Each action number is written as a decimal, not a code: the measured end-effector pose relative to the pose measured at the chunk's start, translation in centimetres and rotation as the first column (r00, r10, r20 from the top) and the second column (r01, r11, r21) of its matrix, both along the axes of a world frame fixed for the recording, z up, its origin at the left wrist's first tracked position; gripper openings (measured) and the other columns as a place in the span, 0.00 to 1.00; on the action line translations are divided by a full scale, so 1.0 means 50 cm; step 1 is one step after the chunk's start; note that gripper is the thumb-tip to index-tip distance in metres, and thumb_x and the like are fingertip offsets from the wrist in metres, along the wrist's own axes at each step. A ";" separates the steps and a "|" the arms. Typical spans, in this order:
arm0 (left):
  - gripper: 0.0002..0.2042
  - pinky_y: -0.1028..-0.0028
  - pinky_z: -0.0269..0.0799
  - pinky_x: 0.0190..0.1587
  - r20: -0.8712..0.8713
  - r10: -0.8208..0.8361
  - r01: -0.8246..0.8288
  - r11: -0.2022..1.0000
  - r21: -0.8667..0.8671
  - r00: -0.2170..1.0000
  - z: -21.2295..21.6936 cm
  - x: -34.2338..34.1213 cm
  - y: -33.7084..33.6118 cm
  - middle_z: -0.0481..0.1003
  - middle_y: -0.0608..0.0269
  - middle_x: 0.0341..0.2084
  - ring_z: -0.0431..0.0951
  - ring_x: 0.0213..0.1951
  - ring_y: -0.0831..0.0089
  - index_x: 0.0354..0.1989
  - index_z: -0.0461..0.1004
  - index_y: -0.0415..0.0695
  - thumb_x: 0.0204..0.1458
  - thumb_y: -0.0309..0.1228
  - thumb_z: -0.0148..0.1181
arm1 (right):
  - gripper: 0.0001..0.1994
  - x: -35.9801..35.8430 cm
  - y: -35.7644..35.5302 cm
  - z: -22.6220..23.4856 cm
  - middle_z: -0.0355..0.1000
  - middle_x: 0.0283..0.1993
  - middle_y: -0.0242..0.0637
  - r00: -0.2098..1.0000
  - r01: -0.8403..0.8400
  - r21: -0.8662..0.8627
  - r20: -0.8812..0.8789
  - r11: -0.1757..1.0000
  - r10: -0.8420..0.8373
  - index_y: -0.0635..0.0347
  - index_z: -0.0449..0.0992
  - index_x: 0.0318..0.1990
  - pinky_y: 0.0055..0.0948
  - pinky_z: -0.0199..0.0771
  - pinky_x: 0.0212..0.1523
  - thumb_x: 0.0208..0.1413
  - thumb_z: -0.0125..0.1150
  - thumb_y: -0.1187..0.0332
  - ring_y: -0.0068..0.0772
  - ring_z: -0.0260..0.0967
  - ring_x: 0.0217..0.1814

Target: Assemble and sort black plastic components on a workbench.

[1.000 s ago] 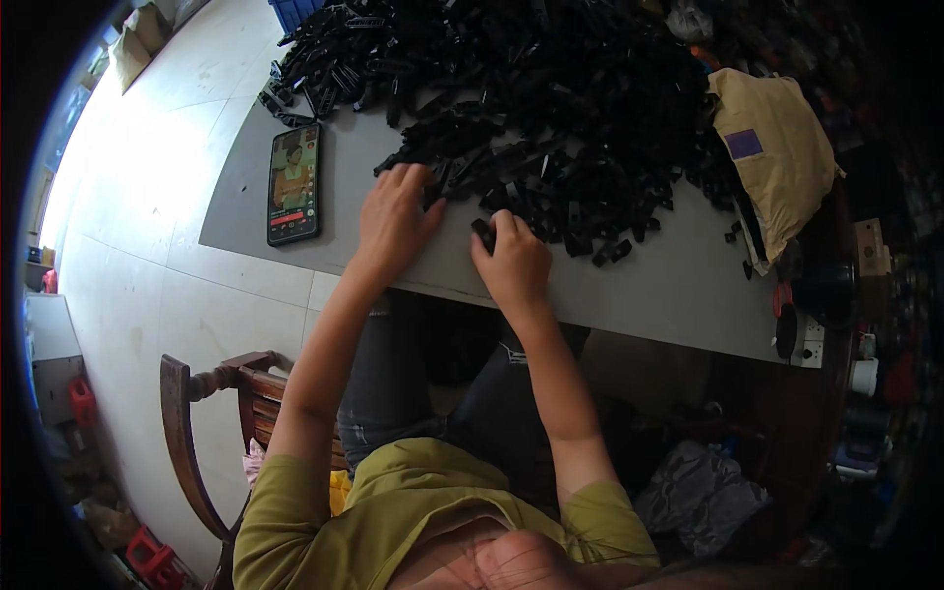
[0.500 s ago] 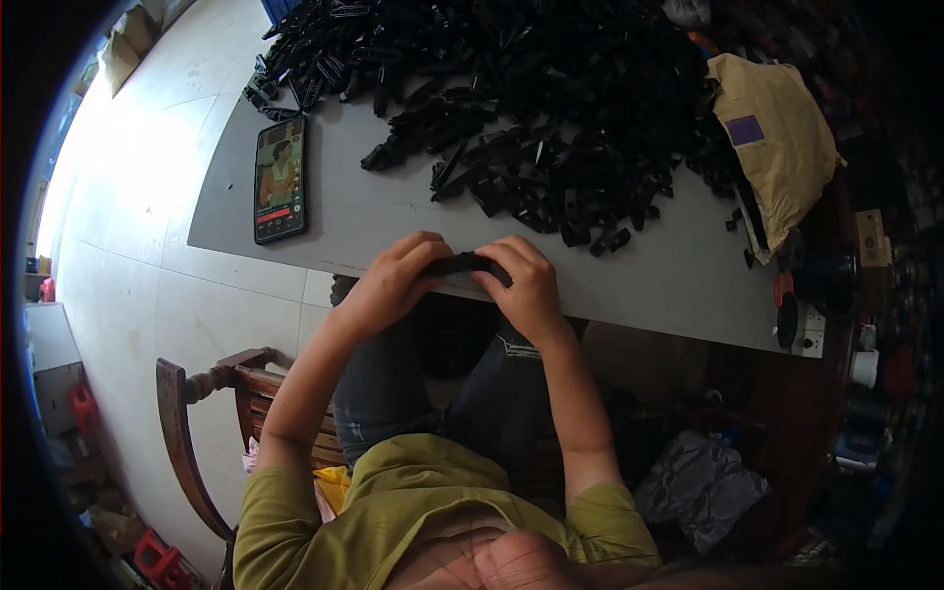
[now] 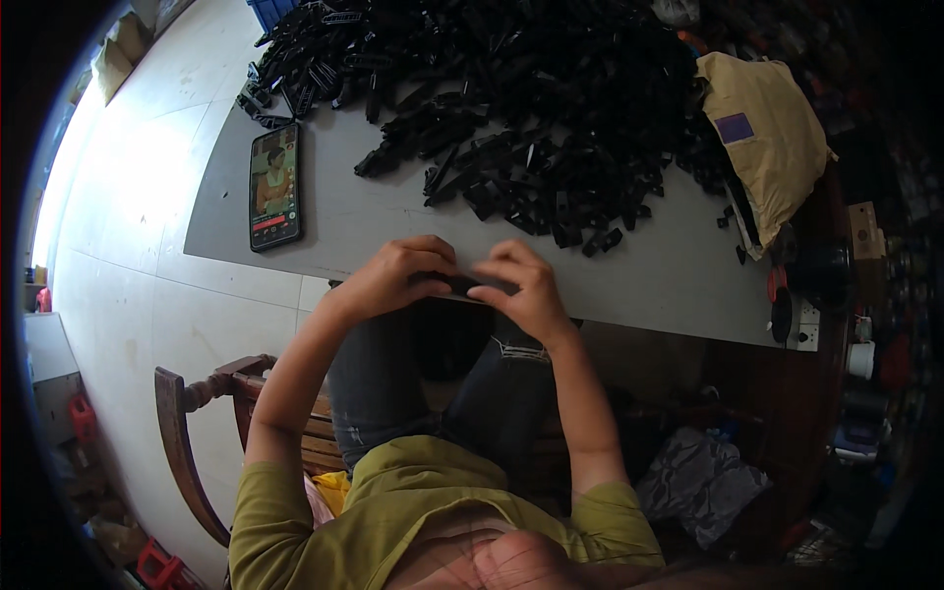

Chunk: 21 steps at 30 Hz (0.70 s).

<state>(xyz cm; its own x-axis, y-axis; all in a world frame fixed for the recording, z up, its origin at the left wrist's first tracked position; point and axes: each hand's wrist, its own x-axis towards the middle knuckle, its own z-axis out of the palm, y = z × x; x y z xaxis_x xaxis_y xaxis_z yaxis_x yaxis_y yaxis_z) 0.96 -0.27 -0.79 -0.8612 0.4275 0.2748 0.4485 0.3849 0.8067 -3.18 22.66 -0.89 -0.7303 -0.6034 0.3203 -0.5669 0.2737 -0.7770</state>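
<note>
At the near edge of the table, a small black plastic part (image 3: pixel 460 284) spans the gap between my two hands. My left hand (image 3: pixel 398 275) is closed on its left end, fingers above and thumb below. My right hand (image 3: pixel 528 287) grips the other end, its thumb against the part and its fingertips slightly smeared by motion. Much of the part is covered by my fingers, so its exact shape cannot be made out. Beyond my hands lies a large heap of similar black plastic parts (image 3: pixel 551 128).
A phone (image 3: pixel 274 187) playing a video lies left on the grey table (image 3: pixel 334 202). At the right are a beige cloth bag (image 3: pixel 772 138), red-handled scissors (image 3: pixel 779 295) and a power strip (image 3: pixel 808 329). A wooden chair (image 3: pixel 182 442) stands at lower left.
My hands have shifted slightly down, with the black part tilted lower. The fingers of my right hand have lifted and spread a little from its thumb.
</note>
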 end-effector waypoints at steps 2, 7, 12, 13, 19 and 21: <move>0.13 0.67 0.73 0.43 0.058 0.146 -0.148 0.989 0.020 0.988 0.016 -0.014 0.009 0.75 0.55 0.38 0.77 0.40 0.59 0.39 0.76 0.38 0.42 0.20 0.64 | 0.13 -0.009 -0.006 0.008 0.72 0.41 0.38 0.982 0.189 -0.011 -0.024 0.982 -0.189 0.64 0.77 0.37 0.28 0.72 0.34 0.43 0.71 0.73 0.37 0.69 0.34; 0.12 0.67 0.72 0.41 -0.239 0.516 -0.554 0.822 -0.133 0.822 0.012 -0.082 0.039 0.73 0.55 0.36 0.75 0.38 0.58 0.39 0.74 0.39 0.44 0.23 0.64 | 0.13 -0.029 -0.024 -0.021 0.72 0.45 0.41 0.851 0.467 0.177 -0.357 0.866 -0.386 0.61 0.74 0.45 0.35 0.76 0.38 0.50 0.64 0.77 0.45 0.74 0.44; 0.12 0.66 0.71 0.39 -0.164 0.504 -0.530 0.819 -0.219 0.848 -0.005 -0.049 0.008 0.74 0.57 0.33 0.74 0.37 0.57 0.39 0.74 0.41 0.44 0.25 0.64 | 0.10 -0.010 0.013 -0.022 0.73 0.43 0.40 0.838 0.496 0.031 -0.279 0.868 -0.469 0.62 0.74 0.46 0.27 0.74 0.32 0.57 0.57 0.75 0.34 0.73 0.34; 0.12 0.66 0.71 0.39 -0.161 0.503 -0.527 0.821 -0.221 0.849 -0.007 -0.034 0.001 0.74 0.57 0.33 0.74 0.37 0.57 0.39 0.74 0.41 0.44 0.25 0.64 | 0.10 -0.005 0.026 -0.018 0.73 0.42 0.39 0.854 0.504 -0.234 0.282 0.832 -0.438 0.61 0.74 0.47 0.25 0.71 0.30 0.59 0.55 0.74 0.30 0.72 0.32; 0.15 0.65 0.71 0.43 -0.207 0.425 -0.468 0.845 -0.257 0.881 0.008 0.007 -0.004 0.75 0.57 0.35 0.73 0.40 0.57 0.42 0.76 0.42 0.43 0.25 0.65 | 0.17 0.022 0.016 -0.029 0.67 0.27 0.27 0.747 0.438 -0.348 0.654 0.829 -0.120 0.62 0.72 0.55 0.14 0.58 0.23 0.60 0.58 0.70 0.13 0.59 0.23; 0.14 0.65 0.71 0.44 -0.346 0.333 -0.438 0.851 -0.289 0.877 -0.002 0.005 -0.003 0.74 0.56 0.38 0.74 0.41 0.57 0.41 0.77 0.41 0.43 0.24 0.64 | 0.15 0.023 -0.010 -0.027 0.68 0.30 0.27 0.883 0.366 -0.250 0.397 0.896 -0.250 0.65 0.75 0.50 0.15 0.60 0.24 0.56 0.63 0.72 0.13 0.61 0.24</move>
<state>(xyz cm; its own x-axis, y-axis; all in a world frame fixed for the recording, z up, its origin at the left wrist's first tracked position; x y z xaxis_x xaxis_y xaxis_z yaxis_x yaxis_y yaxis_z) 1.22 -0.41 -0.87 -0.8880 0.1882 0.4197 0.3848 0.8038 0.4537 -2.05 22.18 -2.22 -0.9599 -0.2410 0.1433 -0.1721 0.1028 -0.9797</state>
